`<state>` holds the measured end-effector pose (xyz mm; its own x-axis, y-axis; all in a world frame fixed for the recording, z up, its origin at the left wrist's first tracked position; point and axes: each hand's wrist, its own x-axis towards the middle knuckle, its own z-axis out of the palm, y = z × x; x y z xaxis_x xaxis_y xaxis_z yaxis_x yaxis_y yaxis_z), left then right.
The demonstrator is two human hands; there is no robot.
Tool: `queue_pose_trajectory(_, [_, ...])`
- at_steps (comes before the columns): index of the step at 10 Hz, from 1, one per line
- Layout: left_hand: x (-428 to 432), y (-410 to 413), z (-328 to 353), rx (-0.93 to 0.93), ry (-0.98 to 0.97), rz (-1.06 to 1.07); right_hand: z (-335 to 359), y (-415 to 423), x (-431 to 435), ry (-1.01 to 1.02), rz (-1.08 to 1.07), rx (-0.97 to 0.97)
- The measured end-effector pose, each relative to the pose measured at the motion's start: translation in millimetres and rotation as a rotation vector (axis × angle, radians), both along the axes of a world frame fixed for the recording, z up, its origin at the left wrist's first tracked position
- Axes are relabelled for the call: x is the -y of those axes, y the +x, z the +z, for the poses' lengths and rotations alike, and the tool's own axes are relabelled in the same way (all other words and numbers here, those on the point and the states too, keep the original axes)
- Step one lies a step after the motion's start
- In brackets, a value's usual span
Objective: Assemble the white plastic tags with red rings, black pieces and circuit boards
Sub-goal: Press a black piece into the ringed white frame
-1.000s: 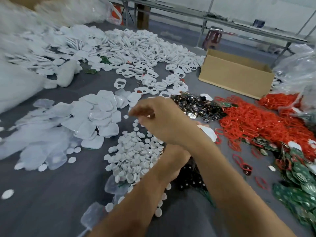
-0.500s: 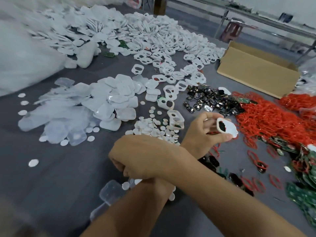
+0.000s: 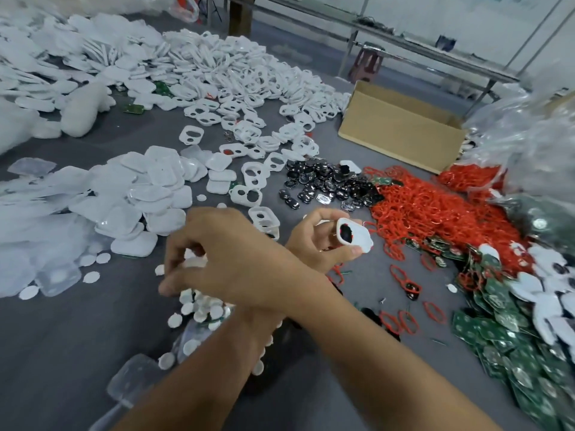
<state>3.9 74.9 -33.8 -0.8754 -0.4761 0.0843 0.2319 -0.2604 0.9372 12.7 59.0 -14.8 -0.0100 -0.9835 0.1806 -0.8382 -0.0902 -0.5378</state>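
Two hands at work, forearms crossed over the grey desk [image 3: 62, 337]. The left hand [image 3: 314, 244] has reached under to the right side, and its grip pinches one white tag [image 3: 357, 241] between thumb and fingers, held up above the desk. One black piece [image 3: 346, 231] with a rim of red sits in the tag's opening.

The right hand [image 3: 224, 256] lies across on top, fingers curled down into the scatter of white discs [image 3: 199, 306]. Something pale shows at the fingertips, but it is too blurred to tell whether that grip has closed on it.

Six heaps around them, each far too many to count:
- white discs under the right hand
- flat white covers [image 3: 149, 188] to the left
- open white frames [image 3: 233, 82] at the back
- loose black pieces [image 3: 326, 181] in the middle
- red rings [image 3: 435, 213] just beside the tag
- green circuit boards [image 3: 513, 337] on the right

One cardboard box [image 3: 401, 135] stands behind the rings.
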Motion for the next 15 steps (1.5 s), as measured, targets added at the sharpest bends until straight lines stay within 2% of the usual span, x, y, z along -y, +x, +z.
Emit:
queue_pose_trajectory(1, [-2, -2, 2, -0.025, 0.032, 0.011, 36, -11, -28, -0.325, -0.154, 0.319])
queue_pose_trajectory(2, [-1, -1, 3, -0.022, 0.113, 0.043, 50, -42, -67, -0.514, -0.316, 0.628])
queue_pose_trajectory(3, [4, 1, -3, 0.022, 0.143, 0.129, 40, -75, -95, -0.59, -0.535, 0.731])
queue_pose_trajectory(5, [9, 0, -8, 0.033, 0.133, 0.236, 28, -110, -118, -0.573, -0.645, 0.65])
queue_pose_trajectory(8, [7, 2, -2, -0.036, 0.184, 0.198, 33, -113, -116, -0.59, -0.597, 0.764])
queue_pose_trajectory(11, [6, 3, -2, -0.041, 0.114, 0.185, 33, -111, -115, -0.38, -0.594, 0.851])
queue_pose_trajectory(12, [7, 4, -2, -0.051, 0.108, 0.167, 31, -108, -113, -0.336, -0.607, 0.819])
queue_pose_trajectory(14, [8, 4, -2, -0.055, 0.075, 0.164, 27, -105, -107, -0.249, -0.694, 0.532])
queue_pose_trajectory(15, [9, 3, -6, -0.047, 0.061, 0.171, 26, -104, -106, -0.249, -0.717, 0.481])
